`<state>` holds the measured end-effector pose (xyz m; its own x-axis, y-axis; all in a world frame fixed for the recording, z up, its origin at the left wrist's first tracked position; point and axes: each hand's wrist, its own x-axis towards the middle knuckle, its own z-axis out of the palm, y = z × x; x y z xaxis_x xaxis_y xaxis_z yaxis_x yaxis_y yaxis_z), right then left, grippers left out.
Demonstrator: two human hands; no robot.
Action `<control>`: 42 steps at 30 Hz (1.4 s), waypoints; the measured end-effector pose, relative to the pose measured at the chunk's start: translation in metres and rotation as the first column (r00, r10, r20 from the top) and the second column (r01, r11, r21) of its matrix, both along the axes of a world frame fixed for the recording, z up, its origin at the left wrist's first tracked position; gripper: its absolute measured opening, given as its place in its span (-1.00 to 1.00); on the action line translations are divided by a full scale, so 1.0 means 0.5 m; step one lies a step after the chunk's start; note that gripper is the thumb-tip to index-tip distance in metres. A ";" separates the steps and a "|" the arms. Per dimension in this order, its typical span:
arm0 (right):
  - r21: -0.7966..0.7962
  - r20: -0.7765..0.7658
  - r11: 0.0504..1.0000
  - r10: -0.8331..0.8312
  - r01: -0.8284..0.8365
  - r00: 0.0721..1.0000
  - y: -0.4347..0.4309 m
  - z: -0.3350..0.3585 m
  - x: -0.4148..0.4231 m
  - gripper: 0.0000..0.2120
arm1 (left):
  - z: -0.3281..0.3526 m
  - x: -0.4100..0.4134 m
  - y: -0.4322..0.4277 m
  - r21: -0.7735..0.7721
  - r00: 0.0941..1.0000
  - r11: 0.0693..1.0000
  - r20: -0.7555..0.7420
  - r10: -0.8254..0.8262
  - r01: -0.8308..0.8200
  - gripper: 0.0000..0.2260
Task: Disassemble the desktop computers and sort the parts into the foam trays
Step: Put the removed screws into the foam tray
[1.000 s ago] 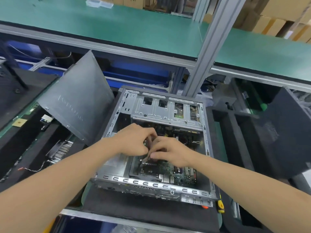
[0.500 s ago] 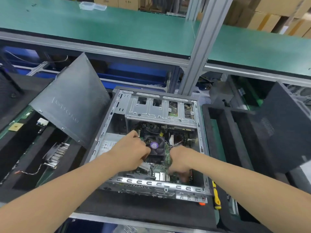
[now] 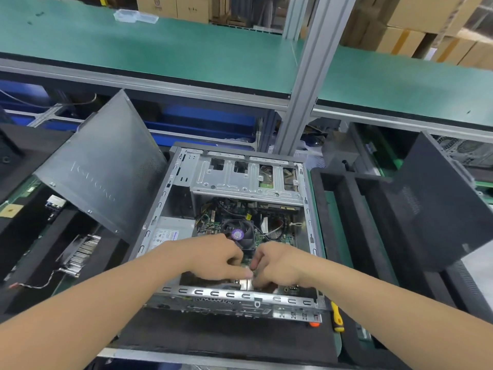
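Curling together on the fan's (image 3: 237,232) near side inside the computer case (image 3: 213,292), left hand (image 3: 213,259) and right hand (image 3: 277,265) equally flank something hidden; whether either grip pinches it, I cannot tell.

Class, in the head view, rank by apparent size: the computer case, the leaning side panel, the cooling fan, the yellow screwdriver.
1. computer case
2. side panel
3. cooling fan
4. screwdriver
The last two are partly hidden, so that order is less sure.

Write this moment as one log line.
left hand: curled inside computer case | right hand: curled beside it | grip: hidden | CPU fan: in case
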<state>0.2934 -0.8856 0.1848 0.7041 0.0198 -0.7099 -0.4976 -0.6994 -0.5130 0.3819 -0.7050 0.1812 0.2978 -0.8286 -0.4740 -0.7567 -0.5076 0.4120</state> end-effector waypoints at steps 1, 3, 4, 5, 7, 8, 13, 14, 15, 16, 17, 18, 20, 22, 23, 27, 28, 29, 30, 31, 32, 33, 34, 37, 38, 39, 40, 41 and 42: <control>0.054 0.006 0.998 -0.031 0.031 1.000 0.000 0.006 0.003 -0.70 | 0.000 -0.008 -0.008 0.021 0.998 0.999 -0.053 0.031 -0.030 -0.49; 0.126 0.010 0.991 -0.053 0.051 0.999 -0.004 0.017 0.008 -0.71 | -0.009 -0.023 -0.025 0.064 0.992 0.996 -0.104 0.070 -0.064 -0.43; 0.148 0.008 0.988 -0.043 0.041 0.999 -0.007 0.021 0.009 -0.71 | -0.013 -0.028 -0.031 0.073 0.993 0.995 -0.097 0.073 -0.066 -0.41; 0.191 -0.009 0.981 -0.038 0.039 0.999 -0.011 0.023 0.009 -0.72 | -0.015 -0.029 -0.035 0.072 0.994 0.995 -0.081 0.073 -0.067 -0.40; 0.357 -0.095 0.930 -0.054 0.084 0.994 -0.018 0.028 0.003 -0.74 | -0.016 -0.023 -0.035 0.031 0.994 0.997 -0.082 0.078 -0.075 -0.41; 0.427 -0.139 0.897 -0.060 0.115 0.988 -0.024 0.031 0.000 -0.75 | -0.017 -0.020 -0.032 0.002 0.991 0.997 -0.114 0.077 -0.077 -0.44; 0.448 -0.106 0.885 -0.090 0.128 0.990 -0.031 0.038 0.011 -0.73 | -0.017 -0.008 -0.025 -0.004 0.970 0.998 -0.234 0.061 -0.063 -0.54; 0.401 -0.054 0.913 -0.056 0.073 0.997 -0.025 0.043 0.016 -0.76 | -0.016 -0.008 -0.027 0.004 0.971 0.997 -0.226 0.076 -0.077 -0.55; 0.331 0.021 0.944 -0.010 0.002 1.000 -0.017 0.047 0.024 -0.80 | -0.015 -0.009 -0.028 0.021 0.972 0.997 -0.220 0.083 -0.081 -0.59; 0.207 0.136 0.974 0.067 -0.094 0.988 -0.010 0.052 0.034 -0.82 | -0.015 -0.010 -0.029 0.050 0.973 0.996 -0.215 0.081 -0.072 -0.66; 0.015 0.273 0.979 0.192 -0.204 0.943 -0.006 0.054 0.048 -0.82 | -0.015 -0.012 -0.030 0.079 0.974 0.995 -0.211 0.079 -0.063 -0.72; -0.209 0.374 0.933 0.354 -0.295 0.857 -0.001 0.056 0.065 -0.81 | -0.016 -0.015 -0.029 0.101 0.974 0.993 -0.210 0.088 -0.068 -0.76; -0.514 0.420 0.752 0.641 -0.413 0.643 0.018 0.053 0.099 -0.78 | -0.015 -0.020 -0.026 0.142 0.973 0.985 -0.193 0.123 -0.096 -0.79; -0.637 0.383 0.560 0.826 -0.529 0.413 0.038 0.034 0.126 -0.68 | -0.009 -0.022 -0.023 0.195 0.974 0.972 -0.153 0.164 -0.133 -0.77; -0.692 0.321 0.434 0.901 -0.577 0.292 0.047 0.017 0.137 -0.55 | -0.006 -0.024 -0.022 0.221 0.973 0.962 -0.131 0.190 -0.158 -0.76; -0.846 -0.105 -0.043 0.991 -0.532 0.086 0.075 -0.048 0.162 -0.25 | 0.004 -0.039 -0.024 0.339 0.971 0.914 -0.012 0.240 -0.221 -0.67; -0.852 -0.168 -0.097 0.981 -0.515 0.094 0.083 -0.063 0.162 -0.27 | 0.004 -0.045 -0.024 0.336 0.965 0.908 0.014 0.260 -0.250 -0.67; -0.862 -0.201 -0.130 0.975 -0.490 0.096 0.091 -0.077 0.161 -0.31 | 0.006 -0.050 -0.023 0.333 0.959 0.901 0.032 0.283 -0.277 -0.67; -0.876 -0.217 -0.152 0.972 -0.459 0.093 0.099 -0.089 0.157 -0.34 | 0.009 -0.053 -0.022 0.331 0.955 0.898 0.041 0.294 -0.290 -0.67; -0.890 -0.224 -0.166 0.971 -0.425 0.089 0.103 -0.100 0.152 -0.34 | 0.014 -0.054 -0.021 0.340 0.955 0.895 0.038 0.293 -0.288 -0.67; -0.900 -0.239 -0.189 0.967 -0.394 0.083 0.106 -0.110 0.145 -0.34 | 0.022 -0.056 -0.018 0.346 0.954 0.891 0.035 0.299 -0.292 -0.67; -0.904 -0.268 -0.222 0.960 -0.365 0.080 0.106 -0.119 0.138 -0.33 | 0.028 -0.057 -0.016 0.338 0.949 0.890 0.038 0.312 -0.305 -0.67; -0.905 -0.298 -0.254 0.951 -0.342 0.081 0.105 -0.126 0.130 -0.34 | 0.031 -0.057 -0.014 0.318 0.946 0.893 0.046 0.321 -0.318 -0.71; -0.905 -0.322 -0.272 0.940 -0.327 0.110 0.106 -0.130 0.121 -0.34 | 0.038 -0.061 -0.006 0.258 0.949 0.914 0.096 0.299 -0.314 -0.75; -0.904 -0.318 -0.259 0.939 -0.340 0.129 0.107 -0.126 0.122 -0.33 | 0.038 -0.062 -0.004 0.239 0.951 0.921 0.110 0.288 -0.307 -0.69; -0.903 -0.307 -0.239 0.940 -0.358 0.148 0.108 -0.121 0.124 -0.31 | 0.039 -0.062 -0.002 0.219 0.950 0.925 0.118 0.290 -0.310 -0.64; -0.903 -0.290 -0.213 0.943 -0.372 0.163 0.108 -0.116 0.126 -0.30 | 0.041 -0.061 0.000 0.204 0.947 0.926 0.128 0.296 -0.317 -0.61; -0.906 -0.271 -0.190 0.947 -0.379 0.174 0.107 -0.111 0.127 -0.30 | 0.043 -0.062 0.002 0.199 0.944 0.926 0.141 0.298 -0.321 -0.61; -0.907 -0.261 -0.178 0.948 -0.383 0.179 0.105 -0.105 0.127 -0.30 | 0.044 -0.060 0.003 0.198 0.943 0.926 0.158 0.292 -0.320 -0.64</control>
